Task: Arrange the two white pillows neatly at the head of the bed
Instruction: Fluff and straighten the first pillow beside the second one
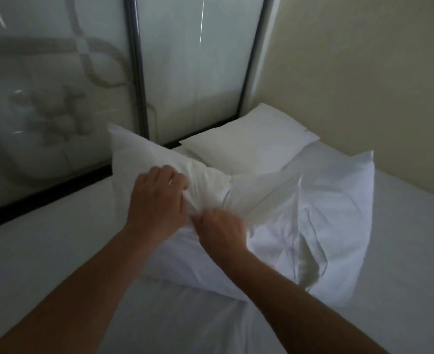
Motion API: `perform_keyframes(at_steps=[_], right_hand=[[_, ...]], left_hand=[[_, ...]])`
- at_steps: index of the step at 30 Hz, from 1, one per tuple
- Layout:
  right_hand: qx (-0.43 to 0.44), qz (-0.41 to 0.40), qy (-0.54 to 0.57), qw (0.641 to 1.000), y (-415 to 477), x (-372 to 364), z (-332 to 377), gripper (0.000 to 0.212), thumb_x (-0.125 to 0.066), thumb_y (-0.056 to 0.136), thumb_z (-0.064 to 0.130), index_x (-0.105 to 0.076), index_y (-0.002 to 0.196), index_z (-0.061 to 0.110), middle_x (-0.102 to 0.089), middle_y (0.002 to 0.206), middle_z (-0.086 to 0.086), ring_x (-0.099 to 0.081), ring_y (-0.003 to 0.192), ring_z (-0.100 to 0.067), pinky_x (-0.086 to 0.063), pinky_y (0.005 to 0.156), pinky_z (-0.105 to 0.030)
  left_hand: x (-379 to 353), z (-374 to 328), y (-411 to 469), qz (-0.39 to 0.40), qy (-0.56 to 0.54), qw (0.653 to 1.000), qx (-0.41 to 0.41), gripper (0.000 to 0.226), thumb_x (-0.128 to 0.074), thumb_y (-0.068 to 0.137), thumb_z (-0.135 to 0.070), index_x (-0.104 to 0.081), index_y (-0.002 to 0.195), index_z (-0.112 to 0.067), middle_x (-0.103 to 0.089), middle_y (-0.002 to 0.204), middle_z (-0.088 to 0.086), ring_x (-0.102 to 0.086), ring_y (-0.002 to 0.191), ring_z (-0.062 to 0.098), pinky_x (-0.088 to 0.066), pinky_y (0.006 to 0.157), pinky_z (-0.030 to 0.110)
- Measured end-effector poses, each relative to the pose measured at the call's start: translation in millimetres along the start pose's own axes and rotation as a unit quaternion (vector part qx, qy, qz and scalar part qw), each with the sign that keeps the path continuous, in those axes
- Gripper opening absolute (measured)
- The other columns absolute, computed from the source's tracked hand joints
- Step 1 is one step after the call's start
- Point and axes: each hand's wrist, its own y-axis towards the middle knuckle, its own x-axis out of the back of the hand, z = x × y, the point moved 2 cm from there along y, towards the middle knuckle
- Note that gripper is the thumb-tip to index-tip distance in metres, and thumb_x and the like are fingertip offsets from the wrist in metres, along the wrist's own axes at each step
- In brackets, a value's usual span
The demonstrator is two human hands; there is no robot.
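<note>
One white pillow (pixel 249 139) lies flat in the far corner of the bed, against the glass panel and the wall. A second white pillow (pixel 287 213), crumpled and partly raised, sits in the middle of the bed in front of it. My left hand (pixel 157 200) pinches a fold of its case near the top left. Just to the right and lower, my right hand (pixel 221 232) grips the same bunched fabric. The two hands nearly touch. The loose open end of the case hangs at the right.
The bed's white sheet (pixel 57 251) spreads all around. A frosted glass panel (pixel 57 98) with a dark metal frame (pixel 138 72) runs along the left and far side. A cream wall (pixel 364 72) borders the right.
</note>
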Motion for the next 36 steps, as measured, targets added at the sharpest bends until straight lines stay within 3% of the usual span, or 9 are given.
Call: perform_keyframes(at_steps=[2, 5, 9, 11, 15, 19, 25, 33, 36], right_hand=[[0.014, 0.015, 0.027, 0.999, -32.7, 3.9, 8.1, 0.04, -0.039, 0.096, 0.047, -0.065, 0.086, 0.017, -0.071, 0.083, -0.006, -0.068, 0.075, -0.032, -0.054, 0.062, -0.041], [0.079, 0.035, 0.0, 0.996, -72.2, 21.4, 27.7, 0.033, -0.057, 0.085, 0.052, -0.067, 0.074, 0.022, -0.068, 0.065, 0.001, -0.065, 0.056, -0.017, -0.045, 0.047, -0.026], [0.155, -0.008, 0.001, 0.988, -80.2, 90.9, 19.1, 0.037, -0.055, 0.076, 0.06, -0.056, 0.065, 0.025, -0.06, 0.055, 0.007, -0.057, 0.045, -0.013, -0.033, 0.042, -0.021], [0.144, -0.057, 0.01, 0.988, -62.1, 127.3, -0.4, 0.037, -0.049, 0.076, 0.068, -0.056, 0.087, 0.033, -0.064, 0.079, 0.011, -0.059, 0.067, -0.01, -0.036, 0.054, -0.022], [0.045, 0.223, -0.059, 0.972, -41.1, 137.0, -58.1, 0.115, -0.054, 0.049, 0.092, -0.019, 0.142, 0.036, -0.044, 0.137, 0.003, -0.045, 0.12, -0.021, -0.036, 0.102, -0.042], [0.016, 0.221, -0.075, 0.972, -51.6, 109.0, -85.4, 0.098, -0.068, 0.044, 0.078, -0.032, 0.127, 0.039, -0.054, 0.115, 0.006, -0.054, 0.106, -0.021, -0.04, 0.083, -0.037], [0.056, 0.074, -0.028, 0.995, -11.4, 113.3, -71.5, 0.039, -0.066, 0.069, 0.05, -0.041, 0.09, 0.029, -0.067, 0.093, 0.002, -0.064, 0.09, -0.028, -0.034, 0.064, -0.033], [0.151, -0.111, -0.075, 0.979, 37.2, 157.7, -34.8, 0.025, -0.063, 0.068, 0.025, -0.047, 0.088, 0.026, -0.06, 0.078, 0.003, -0.061, 0.07, -0.024, -0.031, 0.055, -0.03], [0.188, -0.125, -0.083, 0.971, 23.6, 112.4, -12.4, 0.041, -0.076, 0.046, 0.018, -0.054, 0.08, 0.02, -0.057, 0.068, -0.001, -0.058, 0.057, -0.026, -0.034, 0.046, -0.028]], left_hand=[[1.9, -18.3, 24.0, -0.004, -0.021, 0.999, -0.024, 0.039, -0.051, 0.075, -0.028, -0.057, 0.111, -0.013, -0.06, 0.113, 0.014, -0.053, 0.102, 0.034, -0.041, 0.085, 0.046], [-19.1, -43.0, 30.5, 0.173, 0.006, 0.983, -0.058, 0.06, -0.024, 0.087, -0.057, -0.046, 0.131, -0.024, -0.053, 0.135, 0.009, -0.045, 0.124, 0.031, -0.023, 0.109, 0.055], [-25.3, -39.0, 17.0, 0.265, 0.021, 0.961, -0.079, 0.089, 0.014, 0.074, -0.068, -0.054, 0.118, -0.03, -0.06, 0.12, 0.005, -0.05, 0.108, 0.028, -0.027, 0.097, 0.054], [-16.8, -35.3, 18.7, 0.249, 0.008, 0.964, -0.095, 0.095, 0.02, 0.071, -0.07, -0.056, 0.112, -0.029, -0.062, 0.112, 0.005, -0.052, 0.102, 0.026, -0.032, 0.093, 0.051], [-6.2, -20.1, 18.9, 0.305, -0.078, 0.944, -0.101, 0.098, 0.003, 0.062, -0.089, -0.044, 0.131, -0.038, -0.056, 0.128, -0.003, -0.045, 0.118, 0.02, -0.022, 0.109, 0.044], [-4.7, 4.2, 10.9, 0.333, -0.01, 0.922, -0.195, 0.116, -0.029, 0.042, -0.102, -0.021, 0.139, -0.038, -0.044, 0.136, -0.006, -0.039, 0.124, 0.02, -0.008, 0.115, 0.051], [5.2, 7.2, 9.0, 0.21, 0.002, 0.961, -0.182, 0.051, -0.068, 0.066, -0.061, -0.043, 0.095, -0.026, -0.061, 0.094, -0.003, -0.056, 0.078, 0.02, -0.033, 0.065, 0.033], [73.3, 33.8, 41.6, -0.026, 0.044, 0.989, -0.142, 0.02, -0.058, 0.063, -0.022, -0.056, 0.08, -0.012, -0.061, 0.067, 0.008, -0.059, 0.055, 0.031, -0.043, 0.05, 0.037], [58.4, 50.0, 4.6, 0.006, 0.107, 0.989, -0.104, 0.024, -0.066, 0.055, -0.019, -0.056, 0.076, -0.012, -0.058, 0.066, 0.009, -0.056, 0.057, 0.03, -0.041, 0.05, 0.036]])
